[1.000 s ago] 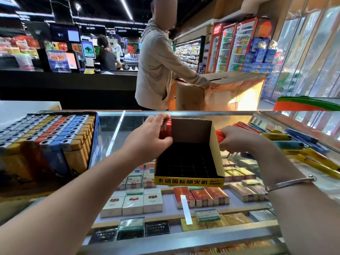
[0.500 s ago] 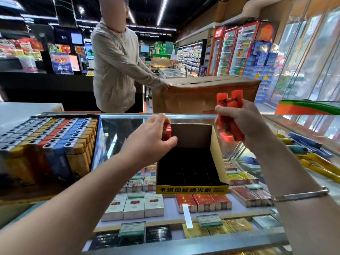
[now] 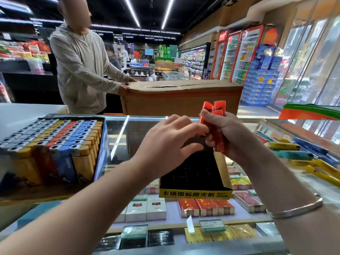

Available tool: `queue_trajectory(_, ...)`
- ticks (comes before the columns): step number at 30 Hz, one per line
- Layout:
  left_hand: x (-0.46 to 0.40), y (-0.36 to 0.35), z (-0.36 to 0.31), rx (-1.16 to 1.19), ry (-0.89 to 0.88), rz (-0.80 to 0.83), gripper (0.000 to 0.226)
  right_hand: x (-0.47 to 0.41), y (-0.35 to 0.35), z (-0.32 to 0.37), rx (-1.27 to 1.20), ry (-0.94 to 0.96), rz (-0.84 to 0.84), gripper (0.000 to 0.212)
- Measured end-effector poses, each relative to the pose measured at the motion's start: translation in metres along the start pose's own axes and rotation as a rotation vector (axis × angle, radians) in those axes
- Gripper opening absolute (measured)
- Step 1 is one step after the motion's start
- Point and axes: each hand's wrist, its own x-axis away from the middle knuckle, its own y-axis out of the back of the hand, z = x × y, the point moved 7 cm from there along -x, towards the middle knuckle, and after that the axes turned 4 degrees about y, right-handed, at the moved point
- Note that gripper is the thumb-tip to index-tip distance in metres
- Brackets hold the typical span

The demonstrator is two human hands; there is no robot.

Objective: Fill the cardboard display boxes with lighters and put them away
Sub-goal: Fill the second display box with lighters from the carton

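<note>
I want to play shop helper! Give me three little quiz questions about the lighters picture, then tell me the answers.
1. True or false: the box with the yellow front on the glass counter is already packed full of lighters.
2. Which hand grips the bunch of red lighters: A) left hand, B) right hand?
3. Fill the gap: the full box of lighters stands to the ____ of the box with the yellow front.

Key
1. False: its dark slots look empty.
2. B. The left hand's fingers are spread, reaching toward the bunch.
3. Left.
</note>
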Motion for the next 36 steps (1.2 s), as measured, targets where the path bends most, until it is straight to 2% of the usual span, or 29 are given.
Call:
queue_trajectory(3, 0.0, 0.002, 0.002, 0.127, 0.086, 0.005, 0.03, 0.002, -0.008, -0.003, 0.019, -0.023, 0.04, 0.024)
queue_trajectory(6, 0.001, 0.003, 0.017, 0.332, 0.291, -0.03, 0.018, 0.002, -0.009, -0.004, -0.005, -0.028, 0.018, 0.019)
queue_trajectory(9, 0.003, -0.002, 0.034, 0.565, 0.491, -0.064, 0.021, -0.001, -0.004, 0.0, -0.064, 0.011, -0.001, 0.013)
queue_trajectory(15, 0.001, 0.01, 0.053, 0.773, 0.634, -0.233, 0.019, -0.002, -0.005, 0.003, -0.035, 0.05, 0.062, 0.016)
queue_trajectory(20, -0.004, 0.024, 0.052, 0.74, 0.548, -0.279, 0.027, -0.002, 0.012, 0.014, -0.038, 0.178, -0.143, 0.002)
queue_trajectory(26, -0.008, 0.019, 0.045, 0.53, 0.386, -0.087, 0.024, 0.005, 0.028, 0.027, 0.155, 0.318, -0.321, 0.007)
queue_trajectory(29, -0.005, 0.015, 0.043, 0.441, 0.343, -0.051, 0.022, 0.006, 0.031, 0.028, 0.277, 0.363, -0.401, 0.011)
queue_trajectory(36, -0.001, 0.008, 0.036, 0.322, 0.304, -0.059, 0.02, 0.0, 0.034, 0.017, 0.384, 0.332, -0.436, 0.015)
